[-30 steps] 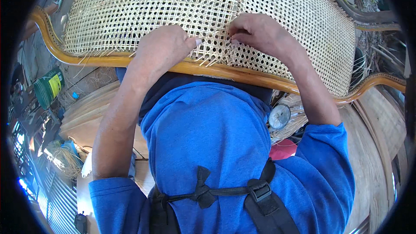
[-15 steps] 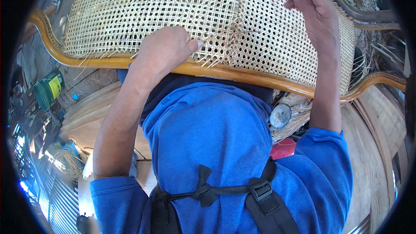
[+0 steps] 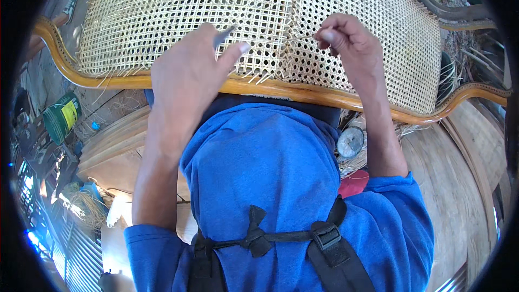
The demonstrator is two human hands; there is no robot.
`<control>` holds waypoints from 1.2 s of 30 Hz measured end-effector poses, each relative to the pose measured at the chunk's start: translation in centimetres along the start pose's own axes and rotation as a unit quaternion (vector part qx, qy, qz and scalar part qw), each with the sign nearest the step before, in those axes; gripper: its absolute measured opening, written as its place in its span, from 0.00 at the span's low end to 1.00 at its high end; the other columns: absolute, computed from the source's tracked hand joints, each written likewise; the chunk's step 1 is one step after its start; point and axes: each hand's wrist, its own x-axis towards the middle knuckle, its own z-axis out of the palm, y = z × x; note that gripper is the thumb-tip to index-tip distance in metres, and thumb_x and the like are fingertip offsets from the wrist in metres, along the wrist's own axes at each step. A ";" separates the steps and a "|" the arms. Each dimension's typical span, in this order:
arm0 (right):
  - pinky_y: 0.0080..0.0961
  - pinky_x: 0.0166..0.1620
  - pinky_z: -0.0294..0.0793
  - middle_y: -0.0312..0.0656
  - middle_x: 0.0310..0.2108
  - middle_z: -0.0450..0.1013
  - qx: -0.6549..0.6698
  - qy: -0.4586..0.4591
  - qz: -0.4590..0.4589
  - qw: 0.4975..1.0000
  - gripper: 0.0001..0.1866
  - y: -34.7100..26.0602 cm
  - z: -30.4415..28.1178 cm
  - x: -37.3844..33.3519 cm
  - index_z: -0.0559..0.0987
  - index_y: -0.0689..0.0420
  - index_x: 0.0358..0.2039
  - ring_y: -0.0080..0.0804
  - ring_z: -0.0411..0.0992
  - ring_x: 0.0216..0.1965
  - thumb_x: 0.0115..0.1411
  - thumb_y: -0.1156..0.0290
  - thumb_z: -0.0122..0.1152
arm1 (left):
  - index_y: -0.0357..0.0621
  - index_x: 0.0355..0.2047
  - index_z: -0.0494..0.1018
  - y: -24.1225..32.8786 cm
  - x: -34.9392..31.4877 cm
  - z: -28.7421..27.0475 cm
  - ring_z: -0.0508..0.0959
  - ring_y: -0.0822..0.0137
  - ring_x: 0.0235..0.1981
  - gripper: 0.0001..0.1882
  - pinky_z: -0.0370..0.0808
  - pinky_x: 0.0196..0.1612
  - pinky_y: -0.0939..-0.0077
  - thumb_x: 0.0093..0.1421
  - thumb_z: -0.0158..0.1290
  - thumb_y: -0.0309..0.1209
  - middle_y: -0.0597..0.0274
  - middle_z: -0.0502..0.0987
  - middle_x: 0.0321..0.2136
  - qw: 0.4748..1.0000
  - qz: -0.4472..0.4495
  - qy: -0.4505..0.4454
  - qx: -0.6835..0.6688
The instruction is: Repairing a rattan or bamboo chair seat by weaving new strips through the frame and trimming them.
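Note:
A woven cane panel (image 3: 216,0) with open holes stretches across a curved, varnished wooden frame (image 3: 270,86). Above its left middle part, my left hand (image 3: 186,70) is closed on a small grey pointed blade (image 3: 224,35), which juts out between thumb and fingers; its handle is hidden in the hand. My right hand (image 3: 354,46) is raised over the panel right of the seam (image 3: 289,32), thumb and fingertips pinched on what looks like a thin cane strand. Short loose cane ends (image 3: 259,80) stick out over the frame's near edge.
A green tin with a yellow label (image 3: 62,118) lies at the left. Near my right forearm are a round clear lid-like object (image 3: 350,142) and a red item (image 3: 354,184). Curved wooden boards (image 3: 432,184) lie at the right. A bundle of cane strips (image 3: 84,205) sits lower left.
My right hand has come down and left toward the seam. My left hand has turned and shifted slightly left, and the grey blade now shows in it.

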 end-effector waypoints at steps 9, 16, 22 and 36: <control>0.10 0.24 0.68 0.32 0.21 0.72 0.124 0.056 0.015 0.991 0.05 1.2 0.7 -0.5 0.79 0.58 0.34 0.14 0.69 0.22 0.58 0.73 0.57 | 0.56 0.54 0.64 4.1 -0.8 4.2 0.77 0.60 0.20 0.24 0.75 0.21 0.66 0.55 0.49 0.30 0.60 0.73 0.22 0.977 0.202 -0.011 0.069; 0.11 0.28 0.71 0.36 0.25 0.73 0.183 0.105 0.071 0.975 0.07 1.8 0.5 -1.9 0.77 0.61 0.37 0.16 0.71 0.26 0.59 0.73 0.57 | 0.44 0.56 0.61 6.1 -0.8 4.0 0.79 0.61 0.21 0.25 0.75 0.22 0.69 0.57 0.44 0.29 0.57 0.77 0.26 0.970 0.195 -0.064 0.131; 0.16 0.35 0.71 0.33 0.29 0.75 0.030 0.079 -0.022 0.996 0.06 2.0 2.5 -1.0 0.77 0.56 0.35 0.18 0.71 0.31 0.55 0.74 0.59 | 0.41 0.52 0.64 5.0 -1.7 3.5 0.80 0.57 0.28 0.22 0.76 0.28 0.65 0.56 0.47 0.32 0.54 0.78 0.29 0.979 0.170 -0.078 0.078; 0.18 0.31 0.71 0.38 0.26 0.75 -0.174 0.014 -0.021 0.984 0.09 3.4 4.5 -0.5 0.78 0.56 0.35 0.22 0.72 0.27 0.54 0.68 0.62 | 0.42 0.36 0.69 2.3 -3.0 3.9 0.78 0.50 0.30 0.15 0.72 0.34 0.57 0.57 0.52 0.41 0.52 0.78 0.28 0.995 -0.023 -0.057 -0.084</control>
